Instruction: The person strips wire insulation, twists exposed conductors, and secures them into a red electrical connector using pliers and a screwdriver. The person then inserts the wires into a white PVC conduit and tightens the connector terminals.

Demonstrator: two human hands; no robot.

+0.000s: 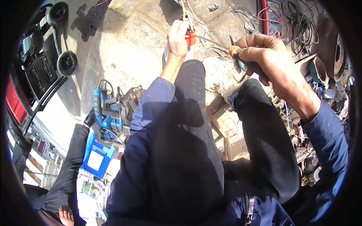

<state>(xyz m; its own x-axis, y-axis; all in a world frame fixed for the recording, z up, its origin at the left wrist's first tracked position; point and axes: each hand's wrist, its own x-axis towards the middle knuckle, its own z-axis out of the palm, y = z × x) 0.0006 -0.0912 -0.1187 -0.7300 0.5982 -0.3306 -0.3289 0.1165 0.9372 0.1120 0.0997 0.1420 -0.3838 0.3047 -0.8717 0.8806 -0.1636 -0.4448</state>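
My right hand (pixel 263 56) grips a screwdriver (pixel 234 51) by its dark handle with an orange collar. The long shaft points left, and its tip reaches the top of a round orange-red part (pixel 191 39), where wires meet it. At that part's left side is my left hand (pixel 178 38), its fingers closed around the wire area. Yellow and pale wires (pixel 184 12) run up from there. Which piece my left fingertips pinch is too small to tell. A tool with teal handles (pixel 241 65) lies partly hidden below my right hand.
A multimeter (pixel 274 21) with red leads and coiled black cables (pixel 301 31) lie at the upper right. Mixed scrap parts (pixel 311 161) fill the right side. A blue-handled power tool (pixel 97 103) stands at the left, near another person's leg (pixel 68 161). A wheeled machine (pixel 39 67) is further left.
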